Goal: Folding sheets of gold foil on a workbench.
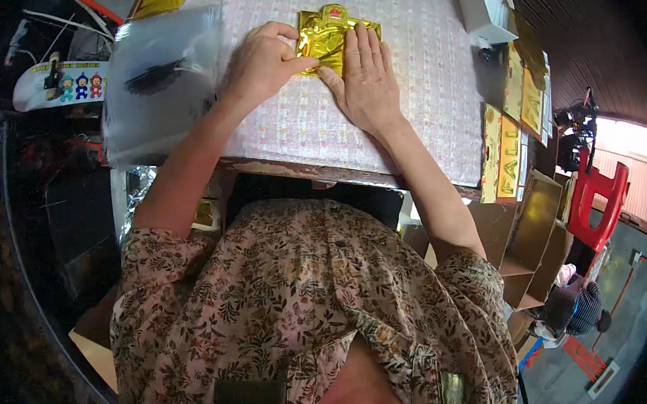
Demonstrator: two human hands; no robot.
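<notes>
A shiny gold foil sheet (320, 46), folded flat with a small tab bearing a red mark at its far edge, lies on the cloth-covered table (436, 89). My left hand (265, 62) is at its left side, fingers curled and the thumb pressing the near left corner; the fingertips at the edge are partly hidden. Across the right part of the foil, my right hand (368, 86) lies flat, palm down, its fingers stretched toward the far edge and the thumb out to the left.
A stack of clear plastic sheets (165, 85) covers the table's left side. At the far right stands a white box (487, 14), with yellow printed cards (504, 155) along the right edge. Cardboard boxes (525, 240), a red plastic chair (597, 198) and another person (586, 307) are farther right.
</notes>
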